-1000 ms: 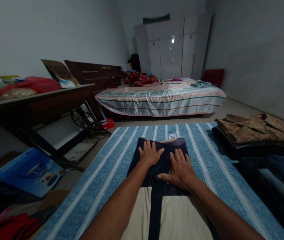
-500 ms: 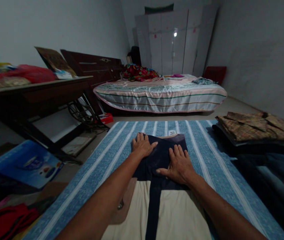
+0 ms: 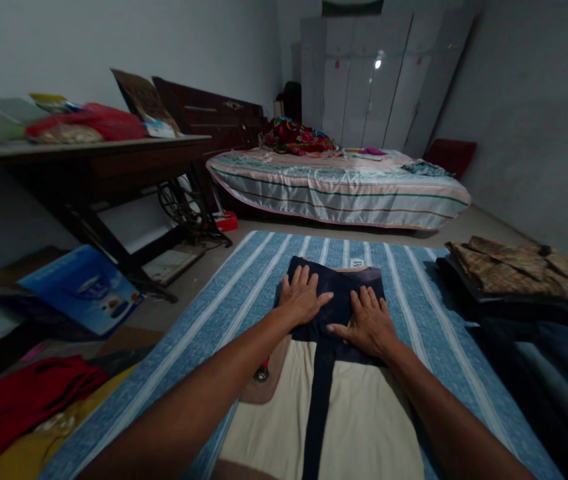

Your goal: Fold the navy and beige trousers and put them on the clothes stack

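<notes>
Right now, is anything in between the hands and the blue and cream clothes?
Nothing that I can see. The left hand and right hand both rest right on the dark blue part of the garment, fingers spread. The checked cloth is off to the right, apart from both hands.

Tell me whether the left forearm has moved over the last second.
Yes, leftward: the left forearm now lies closer to the left edge of the striped sheet, though the camera view has shifted too.
</notes>
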`<state>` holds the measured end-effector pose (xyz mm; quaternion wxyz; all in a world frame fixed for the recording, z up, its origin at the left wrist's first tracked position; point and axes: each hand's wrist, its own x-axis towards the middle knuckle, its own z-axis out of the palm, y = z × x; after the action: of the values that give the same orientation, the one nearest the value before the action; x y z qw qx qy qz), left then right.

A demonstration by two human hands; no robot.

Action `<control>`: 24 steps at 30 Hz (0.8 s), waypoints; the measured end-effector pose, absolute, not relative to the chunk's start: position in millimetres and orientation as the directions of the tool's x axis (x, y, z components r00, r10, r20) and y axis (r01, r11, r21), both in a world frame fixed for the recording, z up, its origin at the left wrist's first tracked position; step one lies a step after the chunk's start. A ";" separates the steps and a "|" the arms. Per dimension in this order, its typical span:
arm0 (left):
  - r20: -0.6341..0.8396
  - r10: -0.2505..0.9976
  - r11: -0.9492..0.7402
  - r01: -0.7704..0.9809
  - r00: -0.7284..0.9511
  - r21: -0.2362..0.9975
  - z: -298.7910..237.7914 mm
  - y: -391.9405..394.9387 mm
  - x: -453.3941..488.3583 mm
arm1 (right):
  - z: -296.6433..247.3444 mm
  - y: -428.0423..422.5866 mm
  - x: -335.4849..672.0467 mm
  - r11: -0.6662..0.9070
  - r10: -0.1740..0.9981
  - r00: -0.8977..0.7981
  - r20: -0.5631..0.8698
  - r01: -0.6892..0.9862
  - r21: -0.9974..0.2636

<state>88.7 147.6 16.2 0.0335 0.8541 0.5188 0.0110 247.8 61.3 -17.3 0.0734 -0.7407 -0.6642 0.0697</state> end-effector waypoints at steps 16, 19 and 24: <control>-0.080 0.892 -0.434 0.892 0.445 0.128 18.7 92.8 59.1 | -16.9 64.5 246.5 -0.120 0.993 0.119 -0.017 0.980 -0.161; -0.067 0.879 -0.461 0.879 0.471 0.125 10.9 87.3 50.5 | -20.2 64.6 247.6 -0.116 0.993 0.117 -0.006 0.979 -0.169; -0.032 0.878 -0.471 0.873 0.478 0.128 7.2 86.2 48.5 | -22.9 64.8 248.8 -0.113 0.993 0.117 0.008 0.975 -0.193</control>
<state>48.5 86.2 7.2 0.0633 0.8573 0.5106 0.0193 248.8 64.8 -22.9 0.0753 -0.7434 -0.6617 0.0616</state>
